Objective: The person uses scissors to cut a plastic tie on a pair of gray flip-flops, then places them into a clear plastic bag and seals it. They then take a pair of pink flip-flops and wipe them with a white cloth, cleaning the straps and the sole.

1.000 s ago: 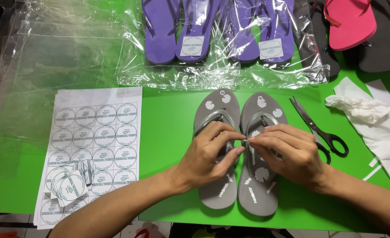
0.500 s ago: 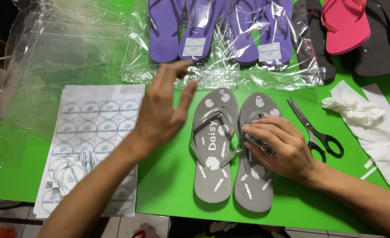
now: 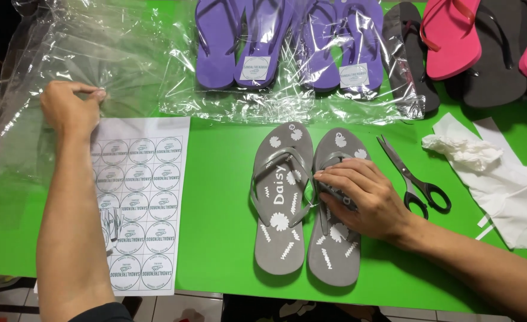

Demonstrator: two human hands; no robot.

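- The landmark is the pair of grey flip-flops [image 3: 305, 203], lying side by side, soles down, on the green tabletop [image 3: 215, 203], toes pointing away from the person.
- The right hand [image 3: 361, 197] lies flat and open, palm down, on the right-hand sandal of that pair, fingers spread over its strap; it presses rather than grips.
- The left hand [image 3: 70, 107] is well to the left of the grey flip-flops, beyond the sticker sheet, with thumb and fingertips pinched shut on the edge of a clear plastic bag [image 3: 55, 65].
- The sticker sheet [image 3: 138, 203], white with rows of round labels, lies flat on the tabletop left of the grey flip-flops, between them and the left forearm; its near edge reaches the tabletop's front edge.
- Black-handled scissors [image 3: 412, 176] lie just right of the grey flip-flops, blades pointing away, beside the right hand.
- Crumpled white paper [image 3: 490, 173] sits further right of the scissors.
- Behind the grey flip-flops, two pairs of purple flip-flops [image 3: 287, 42] lie wrapped in clear plastic, each with a round label.
- Behind and to the right, pink and dark flip-flops [image 3: 478, 42] are heaped together.
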